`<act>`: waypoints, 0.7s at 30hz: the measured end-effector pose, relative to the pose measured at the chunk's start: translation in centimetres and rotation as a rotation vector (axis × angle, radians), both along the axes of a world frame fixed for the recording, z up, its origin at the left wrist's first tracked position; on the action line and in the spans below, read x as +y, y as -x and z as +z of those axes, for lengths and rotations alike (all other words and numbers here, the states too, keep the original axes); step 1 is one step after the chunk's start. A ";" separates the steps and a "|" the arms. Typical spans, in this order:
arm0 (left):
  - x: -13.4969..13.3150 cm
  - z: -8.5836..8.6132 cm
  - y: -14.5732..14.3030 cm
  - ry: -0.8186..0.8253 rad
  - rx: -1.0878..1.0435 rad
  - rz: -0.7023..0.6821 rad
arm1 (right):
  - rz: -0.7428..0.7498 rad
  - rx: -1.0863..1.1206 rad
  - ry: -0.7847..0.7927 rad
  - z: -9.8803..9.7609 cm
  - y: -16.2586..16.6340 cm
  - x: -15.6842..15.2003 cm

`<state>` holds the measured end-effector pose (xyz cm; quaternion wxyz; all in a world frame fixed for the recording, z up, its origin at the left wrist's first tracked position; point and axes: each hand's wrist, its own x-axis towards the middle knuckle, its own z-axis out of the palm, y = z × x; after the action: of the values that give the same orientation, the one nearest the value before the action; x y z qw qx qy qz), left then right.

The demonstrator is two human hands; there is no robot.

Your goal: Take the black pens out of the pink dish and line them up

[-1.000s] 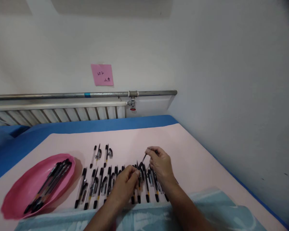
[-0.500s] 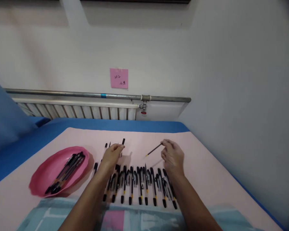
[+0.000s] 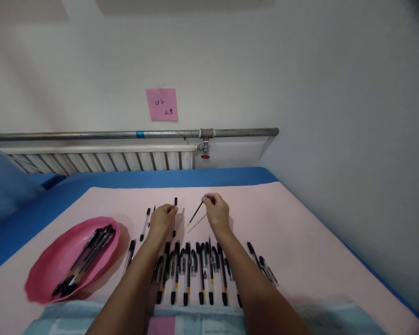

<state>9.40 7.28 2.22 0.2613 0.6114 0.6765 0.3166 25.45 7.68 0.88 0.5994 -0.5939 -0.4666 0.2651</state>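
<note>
In the head view, your left hand (image 3: 163, 218) pinches a clear pen barrel (image 3: 174, 223) with black ends, held nearly upright over the pink sheet (image 3: 310, 228). Your right hand (image 3: 217, 216) grips a dark ink refill (image 3: 195, 213) between its fingertips, its yellow end slanting down toward the barrel but apart from it. Nearer you, between your forearms, black-ended pens (image 3: 187, 274) lie in a row, with clear pen caps (image 3: 193, 263) among them. To your left, more pens (image 3: 87, 260) rest in a pink scalloped bowl (image 3: 42, 274).
</note>
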 end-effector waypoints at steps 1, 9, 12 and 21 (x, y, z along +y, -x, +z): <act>0.0 0.0 -0.1 0.007 0.041 -0.005 | 0.014 -0.010 0.010 -0.2 0.2 0.1; 0.3 -0.6 -0.3 0.029 0.264 -0.045 | 0.159 -0.127 0.086 -1.4 2.1 0.0; 0.4 -0.7 -0.4 0.034 0.318 -0.048 | 0.193 -0.188 0.124 -1.4 2.0 -0.1; 0.7 -1.1 -0.5 0.060 0.413 -0.076 | 0.345 -0.395 0.201 -1.5 2.8 -0.8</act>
<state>9.93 7.96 1.12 0.1468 0.6803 0.7013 0.1541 22.70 6.84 -0.60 0.3811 -0.6025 -0.6398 0.2873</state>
